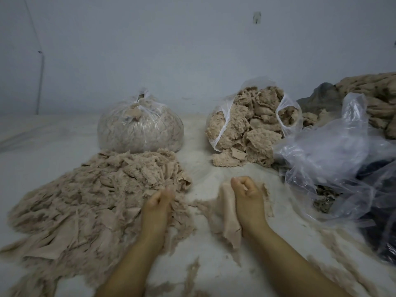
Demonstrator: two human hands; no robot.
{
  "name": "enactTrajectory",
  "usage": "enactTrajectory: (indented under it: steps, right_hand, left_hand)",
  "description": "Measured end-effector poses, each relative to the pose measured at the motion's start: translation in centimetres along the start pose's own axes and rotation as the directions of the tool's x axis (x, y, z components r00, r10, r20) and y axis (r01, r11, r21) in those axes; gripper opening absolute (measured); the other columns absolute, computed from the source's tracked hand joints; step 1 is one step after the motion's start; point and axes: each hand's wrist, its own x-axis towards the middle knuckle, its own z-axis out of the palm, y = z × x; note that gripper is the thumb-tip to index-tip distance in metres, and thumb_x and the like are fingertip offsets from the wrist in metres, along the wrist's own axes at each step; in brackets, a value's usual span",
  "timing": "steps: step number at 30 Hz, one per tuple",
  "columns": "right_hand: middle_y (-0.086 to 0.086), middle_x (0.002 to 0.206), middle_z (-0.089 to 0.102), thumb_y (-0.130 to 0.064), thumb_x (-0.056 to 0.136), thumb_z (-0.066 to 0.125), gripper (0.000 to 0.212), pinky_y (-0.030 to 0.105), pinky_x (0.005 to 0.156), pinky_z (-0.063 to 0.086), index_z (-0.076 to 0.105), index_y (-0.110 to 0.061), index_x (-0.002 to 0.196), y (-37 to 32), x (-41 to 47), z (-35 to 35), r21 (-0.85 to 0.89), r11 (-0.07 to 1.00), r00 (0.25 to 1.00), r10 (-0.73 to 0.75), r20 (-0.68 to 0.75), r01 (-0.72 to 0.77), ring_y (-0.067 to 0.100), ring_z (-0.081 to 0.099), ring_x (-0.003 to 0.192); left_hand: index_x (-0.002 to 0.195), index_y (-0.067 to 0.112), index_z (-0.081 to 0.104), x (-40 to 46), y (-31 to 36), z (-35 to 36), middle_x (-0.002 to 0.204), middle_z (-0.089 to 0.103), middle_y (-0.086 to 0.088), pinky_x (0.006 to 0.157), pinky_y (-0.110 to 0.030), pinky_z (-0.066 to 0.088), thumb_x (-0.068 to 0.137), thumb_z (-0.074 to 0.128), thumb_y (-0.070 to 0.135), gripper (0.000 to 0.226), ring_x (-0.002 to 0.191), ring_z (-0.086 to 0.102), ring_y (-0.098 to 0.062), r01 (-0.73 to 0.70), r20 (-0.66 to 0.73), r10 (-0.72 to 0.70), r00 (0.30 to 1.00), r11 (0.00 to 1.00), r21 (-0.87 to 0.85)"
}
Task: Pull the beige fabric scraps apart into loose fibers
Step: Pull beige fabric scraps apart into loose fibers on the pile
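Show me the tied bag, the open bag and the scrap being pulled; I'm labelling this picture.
tied bag (140,129), head view, its front
open bag (220,122), head view, left plastic edge
scrap (228,211), head view, its middle

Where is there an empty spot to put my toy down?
Bare floor lies left of the tied bag, and between the fibre pile and open bag. It's crowded right, by the crumpled plastic.

**No legible text in view**

No lettering, label, brand, number or sign can be read anywhere. The tied clear bag (140,127) at 12 o'clock and the open bag (252,123) at 1 o'clock carry no print. The small pale fitting (256,17) high on the wall, also at 1 o'clock, is too blurred to show any marking.
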Motion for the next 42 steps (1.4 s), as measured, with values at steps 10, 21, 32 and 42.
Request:
enactTrajectory:
  steps: [10,21,32,42]
  right_hand:
    - [-0.011,0.068,0.068,-0.031,0.083,0.072,0.017,0.018,0.056,0.049,0.063,-0.018,0.089,-0.9,-3.0,0.7,0.015,0.987,0.832,0.129,0.539,-0.163,0.005,0.063,0.064]
    - [-0.002,0.059,0.055,-0.035,0.071,0.080,0.025,0.019,0.041,0.028,0.064,-0.019,0.078,-0.9,-1.5,-2.2,-0.326,0.931,0.571,0.361,0.738,-0.167,0.007,0.036,0.042]
    - [0.008,0.068,0.059,-0.021,0.083,0.072,0.020,0.028,0.057,0.040,0.061,-0.006,0.074,-0.7,-0.1,-1.2,0.045,0.987,0.952,0.138,0.273,-0.156,0.021,0.053,0.065]
    - [0.011,0.117,0.051,-0.037,0.088,0.063,0.037,0.036,0.083,0.047,0.049,-0.017,0.116,2.6,1.9,-2.1,-0.804,0.593,0.920,0.293,0.260,0.038,0.028,0.054,0.102]
  left_hand:
    - [0.075,0.010,0.062,-1.6,0.4,2.1,0.065,0.060,-0.002,0.057,-0.028,0.043,0.091,0.057,0.015,0.018,0.062,0.054,-0.013,-0.050,0.213,0.038,0.976,0.997,0.050]
    - [0.101,0.012,0.065,-0.5,1.0,0.8,0.086,0.069,-0.010,0.068,-0.035,0.053,0.096,0.050,0.019,0.017,0.075,0.064,-0.023,0.175,0.094,-0.159,0.983,0.965,-0.197]
    - [0.080,0.007,0.060,-0.5,1.2,0.5,0.057,0.057,-0.003,0.042,-0.019,0.040,0.096,0.051,0.015,0.020,0.047,0.050,-0.010,0.013,0.211,-0.037,0.977,0.993,0.115]
    - [0.140,0.035,0.042,0.8,0.9,-8.2,0.152,0.026,0.007,0.115,-0.037,0.015,0.091,0.051,0.052,0.053,0.141,0.018,-0.016,-0.424,0.441,-0.095,0.892,0.155,0.892]
